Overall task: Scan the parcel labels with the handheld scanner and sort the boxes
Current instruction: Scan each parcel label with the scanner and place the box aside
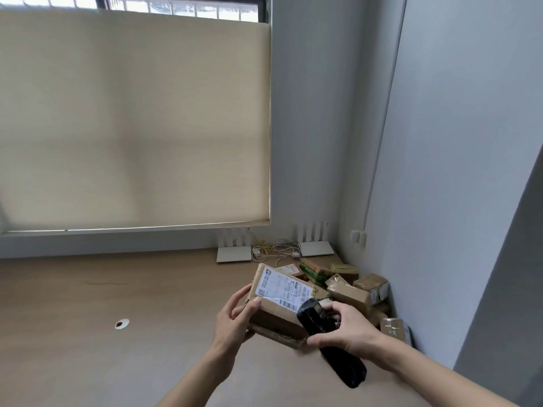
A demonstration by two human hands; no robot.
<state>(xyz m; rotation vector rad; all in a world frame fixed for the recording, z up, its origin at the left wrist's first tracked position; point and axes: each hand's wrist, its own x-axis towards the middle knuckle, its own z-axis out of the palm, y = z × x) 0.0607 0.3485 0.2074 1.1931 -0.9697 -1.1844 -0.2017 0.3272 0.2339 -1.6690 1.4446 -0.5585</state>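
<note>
My left hand grips the left end of a brown cardboard parcel and holds it tilted above the wooden desk. A white shipping label with barcodes covers the parcel's top face. My right hand grips a black handheld scanner, whose head sits just beside the label's lower right corner. The scanner's handle sticks out below my palm.
A pile of several taped cardboard parcels fills the desk's right corner against the grey wall. Two white routers with tangled cables stand by the window sill. A cable grommet sits in the desk at left.
</note>
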